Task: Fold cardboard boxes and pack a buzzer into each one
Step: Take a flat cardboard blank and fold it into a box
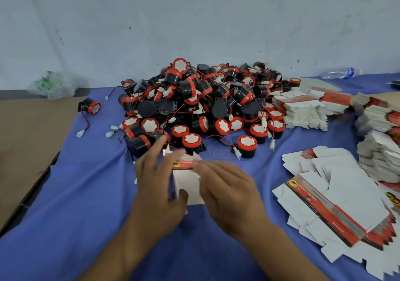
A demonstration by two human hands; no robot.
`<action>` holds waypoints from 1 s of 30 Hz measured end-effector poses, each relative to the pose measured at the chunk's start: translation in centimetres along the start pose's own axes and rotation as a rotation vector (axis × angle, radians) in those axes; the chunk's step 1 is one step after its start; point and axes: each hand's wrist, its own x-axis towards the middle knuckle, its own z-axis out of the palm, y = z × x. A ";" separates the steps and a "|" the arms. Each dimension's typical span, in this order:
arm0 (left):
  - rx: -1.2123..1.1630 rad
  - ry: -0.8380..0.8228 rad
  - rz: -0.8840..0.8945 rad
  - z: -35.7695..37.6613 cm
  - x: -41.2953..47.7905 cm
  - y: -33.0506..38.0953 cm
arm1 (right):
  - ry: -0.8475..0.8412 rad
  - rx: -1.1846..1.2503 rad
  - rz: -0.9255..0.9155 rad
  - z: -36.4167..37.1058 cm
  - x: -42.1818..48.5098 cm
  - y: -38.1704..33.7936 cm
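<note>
Right now the left hand (160, 185) grips the half-formed cardboard box (187, 186), thumb across its white front panel and fingers spread behind its far side. The right hand (225, 192) lies against the box's right edge, its blurred fingers at the red top flap; whether they pinch it or merely push it, I cannot tell. To fold cleanly, I would hold lightly with the left so the walls come out square, crease each flap fully along its score, then tuck the tabs. The box is just in front of the buzzer pile (205, 98) on the blue-covered desk (75, 205). Flat box blanks (324, 205) lie to the right.
</note>
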 end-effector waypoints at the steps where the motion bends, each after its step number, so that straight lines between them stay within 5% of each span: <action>1: -0.004 -0.011 0.013 0.1 -0.1 0.1 | 0.038 -0.035 -0.021 -0.1 0.1 0.3; 5: -0.272 -0.019 -0.090 0.4 -0.7 0.6 | 0.033 0.082 0.120 0.1 -0.3 0.9; 10: -0.576 0.029 -0.208 0.2 -0.9 0.6 | -0.551 1.052 0.890 0.0 -0.2 1.0; 12: -0.802 0.024 -0.278 0.0 -0.7 0.8 | -0.643 1.300 0.835 -0.2 -0.4 1.0; 14: -0.930 0.020 -0.319 -0.1 -0.5 0.7 | -0.711 1.301 0.718 -0.4 -0.3 0.7; 19: -0.963 -0.022 -0.387 -0.2 -0.3 0.5 | -0.565 1.360 0.782 -0.7 0.4 0.9; 30: -0.650 -0.360 -0.072 -0.8 -0.2 0.2 | -0.197 1.446 0.942 -1.2 0.6 1.0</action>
